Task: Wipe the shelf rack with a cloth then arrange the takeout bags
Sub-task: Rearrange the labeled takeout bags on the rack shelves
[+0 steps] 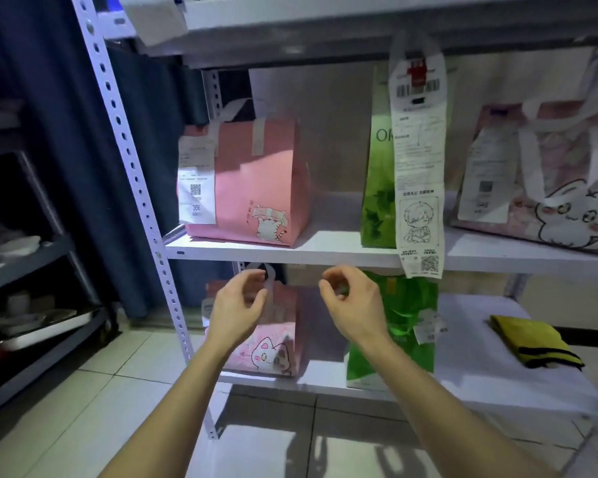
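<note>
A white shelf rack [325, 255] holds takeout bags on two levels. The middle shelf carries a pink cat bag [256, 188], a green bag [377, 188] with a long receipt [418, 160] hanging over it, and a pink rabbit bag [549, 188]. The lower shelf carries a pink kitten bag [277, 346] and a green bag [408, 322]. My left hand [239, 305] hovers at the kitten bag's white handle with its fingers loosely curled. My right hand [353, 301] is in front of the lower green bag's top, fingers loosely curled, with nothing visibly held. A folded yellow cloth [532, 339] lies on the lower shelf at the right.
A perforated upright post [135, 188] forms the rack's left front corner. Beyond it hang dark curtains [49, 132], with a grey rack [32, 263] of dishes and trays at far left. The floor [118, 408] is pale tile. An upper shelf [325, 29] overhangs the bags.
</note>
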Demonstrator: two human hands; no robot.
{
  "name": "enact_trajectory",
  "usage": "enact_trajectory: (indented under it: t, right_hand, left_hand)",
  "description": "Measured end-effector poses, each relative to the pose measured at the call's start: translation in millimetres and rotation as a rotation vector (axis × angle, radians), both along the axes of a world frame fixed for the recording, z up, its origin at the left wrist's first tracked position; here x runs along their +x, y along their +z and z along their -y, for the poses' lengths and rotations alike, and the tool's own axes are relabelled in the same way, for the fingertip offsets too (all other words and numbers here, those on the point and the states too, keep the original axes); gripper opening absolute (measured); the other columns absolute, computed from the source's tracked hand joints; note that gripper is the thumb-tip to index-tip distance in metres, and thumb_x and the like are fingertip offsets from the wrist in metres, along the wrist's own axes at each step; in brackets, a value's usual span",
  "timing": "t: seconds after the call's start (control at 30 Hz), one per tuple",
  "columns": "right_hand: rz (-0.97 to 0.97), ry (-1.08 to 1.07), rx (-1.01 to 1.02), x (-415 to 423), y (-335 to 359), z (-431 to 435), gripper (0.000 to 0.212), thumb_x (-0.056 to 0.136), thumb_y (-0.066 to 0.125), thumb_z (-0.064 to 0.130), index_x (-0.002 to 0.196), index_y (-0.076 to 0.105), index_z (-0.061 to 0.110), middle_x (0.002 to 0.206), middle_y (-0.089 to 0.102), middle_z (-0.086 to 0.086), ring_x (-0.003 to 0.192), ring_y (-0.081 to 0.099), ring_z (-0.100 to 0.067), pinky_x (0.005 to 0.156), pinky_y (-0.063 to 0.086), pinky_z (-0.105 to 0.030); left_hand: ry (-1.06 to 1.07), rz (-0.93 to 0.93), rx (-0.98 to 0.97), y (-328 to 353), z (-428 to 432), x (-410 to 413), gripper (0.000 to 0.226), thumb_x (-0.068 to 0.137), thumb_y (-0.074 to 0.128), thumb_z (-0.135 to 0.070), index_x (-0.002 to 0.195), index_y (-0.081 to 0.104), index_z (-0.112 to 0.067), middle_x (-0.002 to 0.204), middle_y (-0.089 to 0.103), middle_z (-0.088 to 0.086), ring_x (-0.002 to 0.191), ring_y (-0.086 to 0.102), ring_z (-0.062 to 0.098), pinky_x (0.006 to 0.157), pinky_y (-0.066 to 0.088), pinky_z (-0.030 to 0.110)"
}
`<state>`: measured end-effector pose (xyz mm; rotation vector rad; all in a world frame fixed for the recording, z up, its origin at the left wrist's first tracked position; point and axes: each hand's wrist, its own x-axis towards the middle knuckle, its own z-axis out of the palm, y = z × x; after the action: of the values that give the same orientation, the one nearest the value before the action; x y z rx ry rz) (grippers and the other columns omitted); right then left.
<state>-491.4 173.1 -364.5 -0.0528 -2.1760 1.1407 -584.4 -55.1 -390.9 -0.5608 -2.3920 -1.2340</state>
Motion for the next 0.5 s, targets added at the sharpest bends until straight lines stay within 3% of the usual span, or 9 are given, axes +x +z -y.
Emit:
enact_trajectory:
  t: [0.1, 0.17, 0.23, 0.33, 0.4, 0.5]
  right_hand:
    - [-0.102, -0.008, 0.012, -28, 45, 24, 0.018, 0.094, 0.077, 0.036, 0.106, 0.069, 0.025, 0.103, 0.065, 0.013, 0.091, 0.065, -0.006, 0.08, 0.062, -0.036]
    - [-0.126, -0.053, 0.037, -50, 71, 39, 0.04, 0.09, 0.081, 0.046, 0.119, 0.065, 0.023, 0.116, 0.062, 0.009, 0.099, 0.063, -0.009, 0.087, 0.059, -0.036]
    - [-0.06, -0.064, 0.025, -72, 90, 48, 0.071, 0.087, 0.083, 0.054, 0.142, 0.054, 0.02, 0.14, 0.054, 0.0, 0.119, 0.06, -0.016, 0.101, 0.055, -0.039]
    - [0.162, -0.015, 0.009, -98, 101, 56, 0.105, 0.084, 0.081, 0.063, 0.163, 0.029, 0.017, 0.164, 0.037, -0.009, 0.145, 0.046, -0.03, 0.116, 0.045, -0.053]
    - [0.254, -0.003, 0.029, -111, 95, 56, 0.103, 0.086, 0.077, 0.066, 0.162, 0.03, 0.014, 0.161, 0.043, -0.01, 0.145, 0.048, -0.032, 0.115, 0.046, -0.055]
    - [0.28, -0.032, 0.049, -122, 84, 52, 0.079, 0.094, 0.071, 0.06, 0.152, 0.044, 0.013, 0.15, 0.057, -0.006, 0.137, 0.056, -0.03, 0.111, 0.051, -0.051]
  left_hand:
    - [0.147, -0.165, 0.126, 39, 29, -14, 0.032, 0.098, 0.074, -0.023, 0.129, 0.068, -0.025, 0.118, 0.071, -0.011, 0.105, 0.069, 0.006, 0.093, 0.064, 0.04]
    - [0.206, -0.245, 0.189, 63, 44, -28, 0.04, 0.096, 0.076, -0.02, 0.134, 0.064, -0.021, 0.127, 0.063, -0.004, 0.116, 0.063, 0.016, 0.101, 0.059, 0.046]
    - [0.22, -0.223, 0.237, 84, 53, -46, 0.061, 0.093, 0.08, -0.023, 0.148, 0.053, -0.018, 0.143, 0.052, 0.0, 0.131, 0.056, 0.02, 0.112, 0.052, 0.048]
    - [0.208, -0.008, 0.259, 109, 63, -76, 0.11, 0.084, 0.09, -0.039, 0.169, 0.023, -0.022, 0.17, 0.027, 0.001, 0.151, 0.043, 0.023, 0.125, 0.042, 0.049]
    - [0.181, 0.156, 0.252, 117, 68, -94, 0.136, 0.077, 0.097, -0.045, 0.173, 0.003, -0.023, 0.179, 0.016, 0.001, 0.16, 0.034, 0.028, 0.129, 0.034, 0.052]
    - [0.065, 0.219, 0.207, 105, 71, -107, 0.142, 0.07, 0.102, -0.041, 0.171, 0.004, -0.027, 0.168, 0.041, -0.009, 0.151, 0.047, 0.027, 0.119, 0.045, 0.046]
